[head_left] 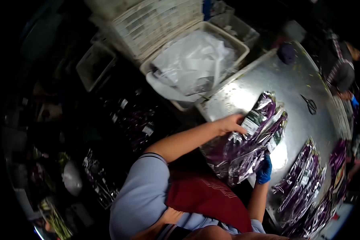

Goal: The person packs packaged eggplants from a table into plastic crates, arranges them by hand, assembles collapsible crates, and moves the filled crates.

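Note:
Clear plastic packs of long purple eggplants [248, 146] with dark labels lie between my two hands, over the near edge of the metal table [244, 88]. My left hand [232, 125], bare, grips the packs from the left side, beside a white label. On the right side of the same packs is my right hand [264, 170], in a blue glove, its fingers closed against the plastic and partly hidden. More packed eggplants [302, 180] rest on the table to the right.
Black scissors [309, 105] and a dark purple item [286, 53] are on the table. Beyond its left edge stands a white crate [244, 50] of plastic bags. Dark crates with packed eggplants [138, 124] are at left. Another person [340, 68] is at the far right.

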Demonstrator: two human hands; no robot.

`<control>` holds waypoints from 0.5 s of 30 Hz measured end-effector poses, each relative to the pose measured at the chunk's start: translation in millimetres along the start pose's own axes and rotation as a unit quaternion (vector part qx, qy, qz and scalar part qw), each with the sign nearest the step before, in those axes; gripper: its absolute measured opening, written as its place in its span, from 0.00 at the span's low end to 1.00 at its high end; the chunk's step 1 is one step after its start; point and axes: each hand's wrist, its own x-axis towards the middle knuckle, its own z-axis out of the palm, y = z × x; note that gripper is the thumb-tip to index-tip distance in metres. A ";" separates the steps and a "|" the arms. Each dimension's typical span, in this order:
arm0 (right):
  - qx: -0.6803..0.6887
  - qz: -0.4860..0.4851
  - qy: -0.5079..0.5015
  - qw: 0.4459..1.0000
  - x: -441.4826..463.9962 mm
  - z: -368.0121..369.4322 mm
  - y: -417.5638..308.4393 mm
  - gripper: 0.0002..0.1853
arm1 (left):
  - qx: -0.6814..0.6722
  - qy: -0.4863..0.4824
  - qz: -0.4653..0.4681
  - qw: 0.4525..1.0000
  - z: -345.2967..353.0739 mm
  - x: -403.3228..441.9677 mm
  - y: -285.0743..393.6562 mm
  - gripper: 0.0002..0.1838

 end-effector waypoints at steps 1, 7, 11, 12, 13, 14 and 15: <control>0.070 0.016 0.010 0.997 -7.4 19.0 -2.9 0.24 | 0.026 -0.004 0.060 0.998 -22.4 -25.7 6.0 0.35; -0.037 -0.031 -0.044 0.998 12.3 83.5 -2.8 0.33 | 0.203 0.223 0.043 0.953 -128.8 -269.3 85.6 0.33; -0.151 -0.059 -0.104 0.981 34.8 113.9 0.7 0.38 | 0.164 0.309 -0.083 0.933 -197.9 -363.5 44.7 0.33; -0.160 -0.075 -0.128 0.976 37.5 131.0 3.5 0.38 | 0.164 0.289 -0.114 0.936 -218.0 -372.0 22.4 0.33; -0.170 -0.091 -0.152 0.969 40.7 155.2 5.7 0.39 | 0.164 0.268 -0.146 0.938 -238.0 -375.2 -4.7 0.34; -0.187 -0.098 -0.169 0.963 42.7 176.1 8.5 0.42 | 0.132 0.227 -0.165 0.951 -253.4 -370.6 -34.5 0.33; -0.187 -0.085 -0.181 0.962 46.7 188.5 13.4 0.43 | 0.102 0.185 -0.184 0.960 -265.3 -361.8 -62.2 0.33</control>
